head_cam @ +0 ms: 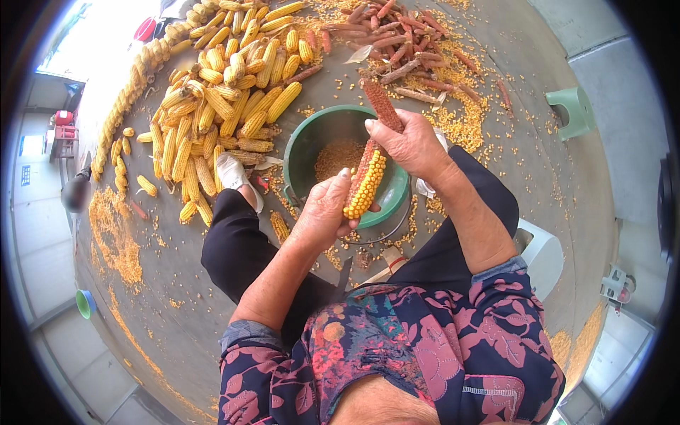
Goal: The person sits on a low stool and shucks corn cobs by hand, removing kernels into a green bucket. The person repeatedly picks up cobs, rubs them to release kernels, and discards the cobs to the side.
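My left hand (324, 210) grips the lower end of a maize ear (366, 183). Yellow kernels cover one side of the ear, while the side facing up-left is stripped to red cob. A bare reddish corncob (380, 101) is held in my right hand (414, 143), its lower end hidden by the fingers close to the ear's upper end. Both hands are over a green bucket (297, 138) between my legs. Loose kernels (337, 159) lie at the bottom of the bucket.
A large heap of yellow maize ears (223, 106) lies ahead to the left. Stripped red cobs (398, 37) are piled ahead to the right amid scattered kernels (467, 125). A green stool (574, 111) stands at right, a pale stool (544, 257) nearer me. My shoe (232, 172) touches the heap's edge.
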Demonstrator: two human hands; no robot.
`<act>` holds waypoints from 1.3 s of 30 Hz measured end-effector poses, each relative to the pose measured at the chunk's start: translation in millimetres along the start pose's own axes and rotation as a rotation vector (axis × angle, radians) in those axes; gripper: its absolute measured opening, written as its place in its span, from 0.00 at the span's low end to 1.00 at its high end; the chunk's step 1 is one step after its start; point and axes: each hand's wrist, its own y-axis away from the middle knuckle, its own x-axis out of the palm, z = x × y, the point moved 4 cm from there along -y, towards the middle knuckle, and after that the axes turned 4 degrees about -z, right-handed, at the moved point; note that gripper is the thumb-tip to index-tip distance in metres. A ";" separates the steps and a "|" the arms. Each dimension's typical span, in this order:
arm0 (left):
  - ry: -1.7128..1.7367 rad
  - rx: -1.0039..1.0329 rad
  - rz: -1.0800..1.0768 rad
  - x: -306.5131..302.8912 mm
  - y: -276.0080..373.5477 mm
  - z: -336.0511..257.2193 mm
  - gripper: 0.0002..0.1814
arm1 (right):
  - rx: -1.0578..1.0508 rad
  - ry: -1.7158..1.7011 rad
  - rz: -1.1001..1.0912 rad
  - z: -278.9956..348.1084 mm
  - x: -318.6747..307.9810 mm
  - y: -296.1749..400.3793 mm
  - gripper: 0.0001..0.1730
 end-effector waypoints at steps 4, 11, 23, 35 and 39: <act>0.106 -0.017 0.041 0.1 2.4 -3.3 0.31 | 0.048 -0.140 -0.001 6.3 -2.4 0.5 0.18; -0.010 0.093 0.032 -2.3 6.8 -0.5 0.29 | 0.040 -0.046 -0.049 -6.8 -4.0 -13.6 0.20; -0.042 0.382 -0.042 -3.0 5.2 0.5 0.20 | 0.152 -0.185 -0.088 -9.0 6.5 -5.6 0.16; 0.240 0.150 -0.087 -12.5 3.9 3.6 0.19 | 0.198 -0.226 -0.077 -7.4 15.5 -6.4 0.20; 0.310 0.092 -0.126 -14.2 0.2 8.3 0.16 | 0.176 -0.199 -0.087 -7.2 13.4 -7.1 0.19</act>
